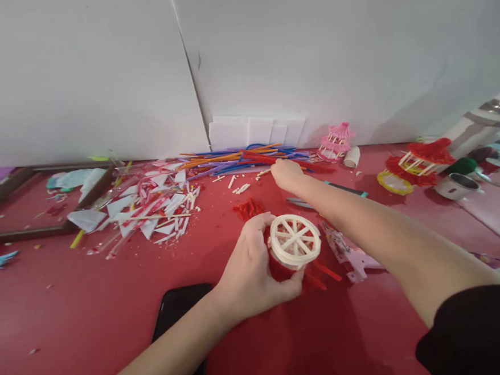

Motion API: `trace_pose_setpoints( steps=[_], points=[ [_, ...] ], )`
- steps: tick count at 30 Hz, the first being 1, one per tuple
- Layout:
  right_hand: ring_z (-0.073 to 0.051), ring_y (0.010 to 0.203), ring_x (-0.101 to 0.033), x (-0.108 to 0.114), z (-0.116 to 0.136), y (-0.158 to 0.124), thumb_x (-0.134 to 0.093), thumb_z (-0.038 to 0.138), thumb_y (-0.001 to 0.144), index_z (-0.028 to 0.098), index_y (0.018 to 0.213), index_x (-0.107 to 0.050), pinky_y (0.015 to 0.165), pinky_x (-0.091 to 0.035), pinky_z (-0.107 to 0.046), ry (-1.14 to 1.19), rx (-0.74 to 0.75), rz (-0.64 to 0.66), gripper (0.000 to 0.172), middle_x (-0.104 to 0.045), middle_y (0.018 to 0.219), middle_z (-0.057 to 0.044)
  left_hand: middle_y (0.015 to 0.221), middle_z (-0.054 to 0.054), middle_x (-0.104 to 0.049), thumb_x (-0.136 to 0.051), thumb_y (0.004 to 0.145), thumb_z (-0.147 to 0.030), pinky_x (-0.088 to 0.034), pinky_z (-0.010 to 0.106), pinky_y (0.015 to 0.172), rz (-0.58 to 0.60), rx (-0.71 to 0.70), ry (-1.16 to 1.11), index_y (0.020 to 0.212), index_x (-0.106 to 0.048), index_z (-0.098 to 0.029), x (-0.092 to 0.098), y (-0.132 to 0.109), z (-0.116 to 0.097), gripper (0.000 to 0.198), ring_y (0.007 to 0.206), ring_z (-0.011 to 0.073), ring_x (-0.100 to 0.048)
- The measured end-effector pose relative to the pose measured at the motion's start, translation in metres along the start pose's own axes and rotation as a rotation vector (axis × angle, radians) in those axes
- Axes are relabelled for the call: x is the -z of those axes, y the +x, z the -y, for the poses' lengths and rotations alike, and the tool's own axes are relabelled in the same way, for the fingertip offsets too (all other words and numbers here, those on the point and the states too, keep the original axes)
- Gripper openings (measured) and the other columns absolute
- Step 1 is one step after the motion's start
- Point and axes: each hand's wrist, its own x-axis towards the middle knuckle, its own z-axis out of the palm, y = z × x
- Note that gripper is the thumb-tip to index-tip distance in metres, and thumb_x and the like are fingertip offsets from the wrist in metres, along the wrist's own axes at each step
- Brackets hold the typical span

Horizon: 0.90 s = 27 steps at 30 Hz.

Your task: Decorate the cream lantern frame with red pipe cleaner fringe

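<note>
My left hand (255, 267) grips a cream-coloured spoked wheel-like frame (295, 240) by its side, thumb below and fingers around the far left edge. Red fuzzy pipe cleaners (327, 272) stick out beneath the frame. Farther off, my right hand (288, 174) reaches down to the table with curled fingers, its fingertips mostly hidden. Beside them lie short cream stick pieces (242, 188), with a bundle of coloured pipe cleaners (231, 161) just behind. A small pile of red pieces (250, 208) lies between my two hands.
White scraps and plastic wrappers (144, 203) spread at left, beside a brown-edged tray (34, 232). A black phone (179, 306) lies under my left forearm. Pliers (300, 203) and a pink tool (358, 260) lie near my right arm. Small pagoda models (336, 141) and a thermos (477, 123) stand right.
</note>
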Motion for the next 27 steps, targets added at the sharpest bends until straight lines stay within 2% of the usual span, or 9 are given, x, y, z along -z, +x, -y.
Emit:
trace_pose_setpoints(
  steps=[6, 13, 16, 19, 22, 24, 27],
  points=[
    [-0.023, 0.112, -0.065, -0.004, -0.012, 0.019, -0.064, 0.039, 0.097, 0.017, 0.128, -0.061, 0.094, -0.058, -0.045, -0.026, 0.002, -0.075, 0.039, -0.063, 0.130, -0.011, 0.130, 0.018, -0.049, -0.077, 0.073, -0.031, -0.057, 0.054, 0.100, 0.010, 0.002, -0.030, 0.136, -0.023, -0.022, -0.002, -0.002, 0.002, 0.083, 0.124, 0.0359, -0.061],
    [-0.023, 0.111, -0.065, -0.005, -0.021, 0.028, -0.063, 0.039, 0.097, 0.018, 0.128, -0.061, 0.094, -0.058, -0.046, 0.051, 0.192, -0.096, 0.037, -0.064, 0.130, -0.010, 0.129, 0.018, -0.051, -0.076, 0.074, -0.030, -0.057, 0.054, 0.100, 0.017, 0.004, -0.049, 0.135, -0.024, -0.022, -0.001, -0.001, 0.002, 0.081, 0.123, 0.0353, -0.063],
    [-0.023, 0.111, -0.066, -0.007, -0.018, 0.026, -0.064, 0.039, 0.097, 0.017, 0.127, -0.062, 0.094, -0.058, -0.045, 0.092, 0.222, -0.131, 0.037, -0.064, 0.129, -0.010, 0.130, 0.018, -0.050, -0.077, 0.073, -0.031, -0.057, 0.055, 0.099, 0.007, -0.008, -0.012, 0.134, -0.025, -0.022, -0.001, -0.001, 0.001, 0.081, 0.124, 0.0368, -0.061],
    [-0.024, 0.113, -0.065, -0.007, -0.017, 0.024, -0.065, 0.039, 0.096, 0.016, 0.126, -0.062, 0.096, -0.057, -0.046, 0.159, 0.196, -0.227, 0.037, -0.063, 0.130, -0.010, 0.130, 0.018, -0.051, -0.077, 0.073, -0.032, -0.057, 0.055, 0.098, 0.000, -0.011, -0.006, 0.134, -0.025, -0.023, -0.001, -0.001, 0.001, 0.081, 0.124, 0.0363, -0.061],
    [-0.022, 0.115, -0.063, -0.004, -0.020, 0.022, -0.056, 0.028, 0.101, 0.014, 0.125, -0.061, 0.100, -0.052, -0.041, 0.255, 0.147, -0.349, 0.028, -0.064, 0.129, -0.012, 0.130, 0.018, -0.051, -0.077, 0.073, -0.031, -0.056, 0.056, 0.100, 0.000, -0.006, -0.001, 0.135, -0.025, -0.023, -0.002, -0.001, 0.001, 0.082, 0.124, 0.0368, -0.060],
    [-0.020, 0.109, -0.064, 0.000, -0.024, 0.022, -0.045, 0.022, 0.103, 0.013, 0.129, -0.058, 0.097, -0.050, -0.034, 0.325, 0.116, -0.404, 0.030, -0.068, 0.119, -0.012, 0.130, 0.018, -0.052, -0.077, 0.073, -0.031, -0.056, 0.056, 0.099, 0.002, -0.004, -0.001, 0.135, -0.025, -0.023, -0.001, -0.001, 0.000, 0.081, 0.124, 0.0370, -0.060],
    [-0.018, 0.095, -0.066, 0.011, -0.030, 0.020, -0.029, 0.026, 0.107, 0.012, 0.135, -0.053, 0.087, -0.050, -0.029, 0.419, 0.052, -0.472, 0.039, -0.071, 0.106, -0.010, 0.129, 0.017, -0.052, -0.077, 0.073, -0.032, -0.057, 0.054, 0.098, 0.010, 0.013, -0.017, 0.134, -0.026, -0.023, 0.000, 0.000, 0.000, 0.080, 0.122, 0.0360, -0.062]
  ],
)
